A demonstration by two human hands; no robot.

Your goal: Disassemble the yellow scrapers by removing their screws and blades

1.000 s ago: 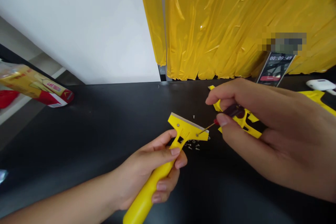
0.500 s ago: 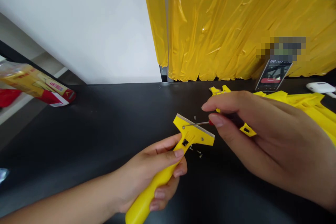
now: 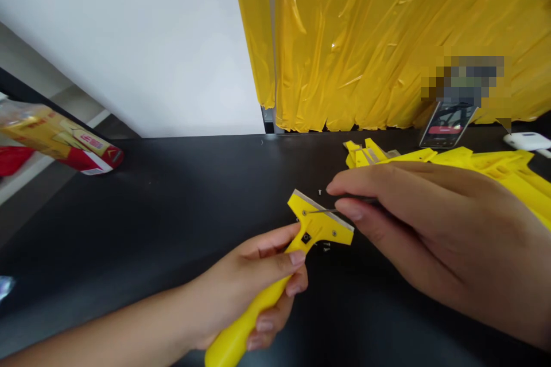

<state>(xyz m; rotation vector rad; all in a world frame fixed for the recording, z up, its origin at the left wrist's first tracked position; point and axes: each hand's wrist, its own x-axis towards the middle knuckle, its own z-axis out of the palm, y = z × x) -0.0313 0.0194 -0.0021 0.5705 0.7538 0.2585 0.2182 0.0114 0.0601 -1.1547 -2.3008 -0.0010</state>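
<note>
In the head view, the left hand (image 3: 247, 275) is curled round the yellow scraper (image 3: 319, 227), its long axis slanting up-right over the tabletop (image 3: 142, 223); rightward, the right hand (image 3: 417, 235) pinches a screwdriver (image 3: 322, 211) reaching leftward to the farther screw (image 3: 304, 213).

Black tabletop (image 3: 142, 223): loose screws (image 3: 319, 192), yellow scraper pieces (image 3: 495, 163) heaped right, phone (image 3: 447, 126) propped upright, white case (image 3: 526, 141).
</note>
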